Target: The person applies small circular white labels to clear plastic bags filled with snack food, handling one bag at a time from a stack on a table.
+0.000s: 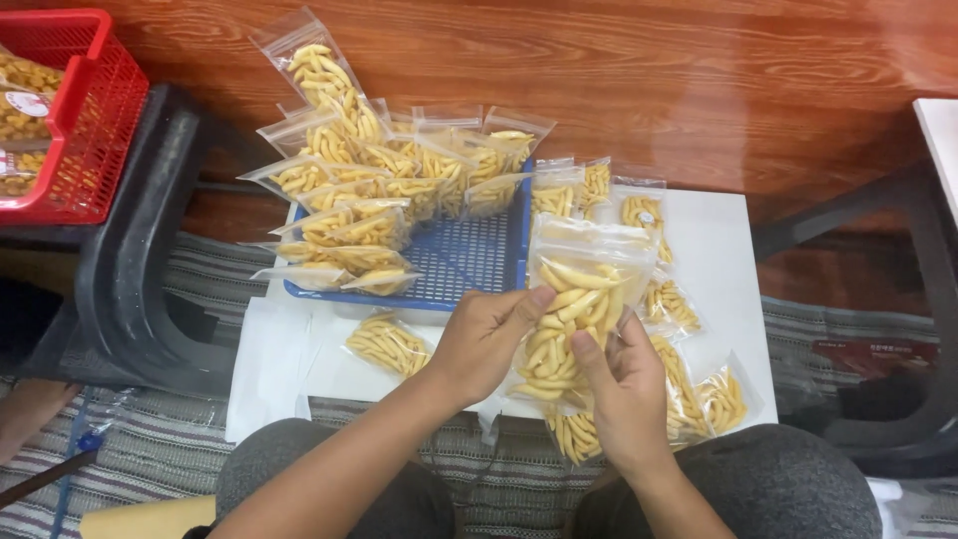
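Observation:
A clear plastic bag of yellow stick snacks point(576, 304) is held upright above the white low table point(714, 240), between both hands. My left hand point(483, 337) grips its left side with the thumb near the top of the snacks. My right hand point(624, 384) holds the lower right side from below. The bag's top edge stands open and crumpled. A blue plastic basket point(469, 260) lies behind the hands, piled on its left and back with several filled snack bags point(349, 190).
More filled bags point(689, 389) lie on the table right of my hands, and one bag point(387, 344) lies in front of the basket. A red basket point(70, 110) of snacks sits on a black stool point(140, 250) at far left. My knees are below.

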